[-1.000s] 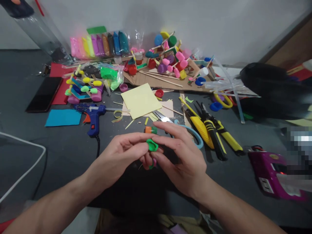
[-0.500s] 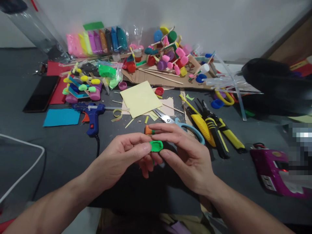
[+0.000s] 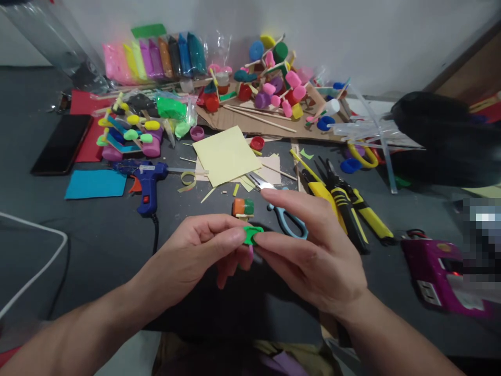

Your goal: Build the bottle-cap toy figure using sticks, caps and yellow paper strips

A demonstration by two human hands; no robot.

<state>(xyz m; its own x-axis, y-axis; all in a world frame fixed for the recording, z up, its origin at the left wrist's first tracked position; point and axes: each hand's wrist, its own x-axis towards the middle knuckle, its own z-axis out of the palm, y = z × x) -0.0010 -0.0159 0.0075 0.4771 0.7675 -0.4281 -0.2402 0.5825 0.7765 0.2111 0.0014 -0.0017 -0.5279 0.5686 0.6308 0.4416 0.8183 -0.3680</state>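
Via head cam, I've got the L hand [image 3: 199,248] closed on the green piece [image 3: 250,230], thumb over its L end, out over the near part of the dark tabletop [image 3: 97,219]. R hand [image 3: 324,250] has one fingertip at the piece's R side, upper finger lifted clear; can't tell if its thumb is pinching underneath. A pink bit [image 3: 251,253] shows just below.

Main risk, I'd say: piece looks soft, so too much R fingertip pressure could dent or tear the rim, & an uneven L squeeze could skew it. If L thumb slips, it prob. drops. Orange-and-green piece [image 3: 238,207] sits just beyond my fingers; a fwd nudge might knock it. Scissors [image 3: 290,222] are near R hand too, so a careless R swing could bump 'em.
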